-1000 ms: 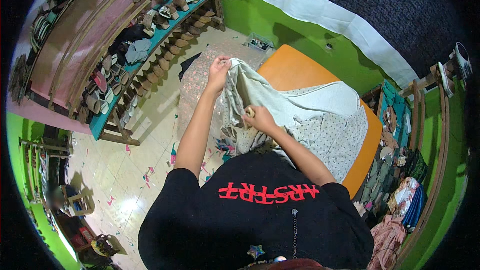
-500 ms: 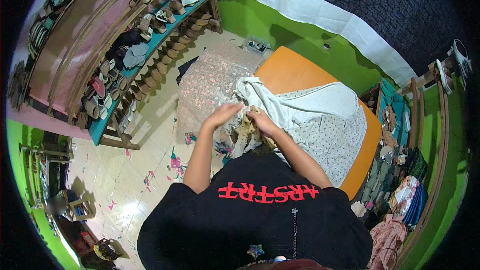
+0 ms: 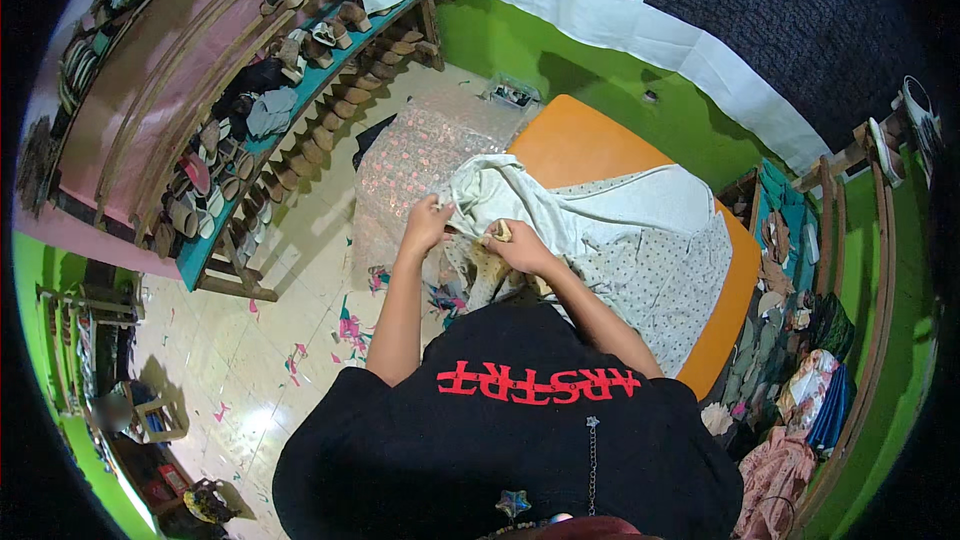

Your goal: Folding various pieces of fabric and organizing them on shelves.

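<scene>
A white cloth with small dark dots point(image 3: 655, 285) is draped over an orange table point(image 3: 590, 130), its near left end bunched up before me. My left hand point(image 3: 428, 225) pinches the edge of this bunched end. To its right, my right hand point(image 3: 515, 245) is closed on the same gathered fabric, with a yellowish bit showing at its fingers. Beneath my hands hangs a yellowish, patterned part of the fabric point(image 3: 487, 275); whether it is a separate piece I cannot tell. The cloth is pulled out between both hands.
Clear plastic sheeting with pinkish spots point(image 3: 400, 160) lies left of the table. Shoes fill a long turquoise rack point(image 3: 262, 145) at the left. Pink and dark scraps point(image 3: 350, 330) litter the tiled floor. Fabric piles point(image 3: 780, 460) and a wooden rail point(image 3: 885, 270) stand at the right.
My left hand has moved left and slightly down, drawing the cloth's edge with it. The white fabric now spreads farther left between my hands. My right hand has turned over a little.
</scene>
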Motion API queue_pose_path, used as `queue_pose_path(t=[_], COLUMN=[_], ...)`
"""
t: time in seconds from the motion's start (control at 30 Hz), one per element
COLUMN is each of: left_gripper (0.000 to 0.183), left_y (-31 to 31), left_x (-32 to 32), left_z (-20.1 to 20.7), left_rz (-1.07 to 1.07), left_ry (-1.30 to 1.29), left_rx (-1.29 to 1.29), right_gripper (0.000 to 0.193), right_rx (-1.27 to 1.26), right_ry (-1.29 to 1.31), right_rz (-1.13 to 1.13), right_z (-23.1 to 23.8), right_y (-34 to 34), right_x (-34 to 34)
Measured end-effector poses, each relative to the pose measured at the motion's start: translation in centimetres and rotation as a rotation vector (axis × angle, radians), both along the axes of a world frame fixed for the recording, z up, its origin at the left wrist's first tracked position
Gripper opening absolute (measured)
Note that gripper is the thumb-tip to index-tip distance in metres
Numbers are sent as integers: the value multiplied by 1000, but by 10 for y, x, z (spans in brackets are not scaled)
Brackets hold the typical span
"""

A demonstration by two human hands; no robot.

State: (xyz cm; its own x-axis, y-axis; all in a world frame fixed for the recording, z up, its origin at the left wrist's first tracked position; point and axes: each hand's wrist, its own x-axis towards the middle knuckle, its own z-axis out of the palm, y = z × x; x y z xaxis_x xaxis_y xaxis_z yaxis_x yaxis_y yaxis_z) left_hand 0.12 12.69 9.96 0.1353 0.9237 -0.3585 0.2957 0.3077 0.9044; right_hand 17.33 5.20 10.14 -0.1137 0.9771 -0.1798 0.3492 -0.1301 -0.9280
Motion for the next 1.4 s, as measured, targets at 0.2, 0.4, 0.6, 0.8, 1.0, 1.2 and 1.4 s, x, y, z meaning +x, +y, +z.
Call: queue_pose_path(t=[0.2, 0.4, 0.6, 0.8, 1.0, 1.2, 1.4], left_gripper=[31, 45, 36, 23, 60, 45, 39], left_y=[27, 28, 17, 12, -9, -23, -18], left_x=[-32, -33, -17, -7, -6, 2, -6], left_z=[-16, 5, 47, 50, 54, 38, 38], left_rz=[-30, 45, -208, -429, -505, -328, -198], left_ry=[34, -237, -348, -348, -208, 307, 194], left_rx=[59, 14, -71, -61, 238, 587, 608], right_gripper=[25, 29, 21, 22, 14, 15, 16], right_rx=[108, 118, 509, 746, 708, 640, 580], right_ry=[-73, 35, 1, -271, -250, -342, -344], right_rz=[5, 117, 49, 6, 5, -7, -174], right_z=[-4, 23, 40, 48, 46, 52, 51], right_y=[-4, 0, 13, 27, 34, 34, 30], right_x=[12, 13, -3, -5, 0, -1, 5])
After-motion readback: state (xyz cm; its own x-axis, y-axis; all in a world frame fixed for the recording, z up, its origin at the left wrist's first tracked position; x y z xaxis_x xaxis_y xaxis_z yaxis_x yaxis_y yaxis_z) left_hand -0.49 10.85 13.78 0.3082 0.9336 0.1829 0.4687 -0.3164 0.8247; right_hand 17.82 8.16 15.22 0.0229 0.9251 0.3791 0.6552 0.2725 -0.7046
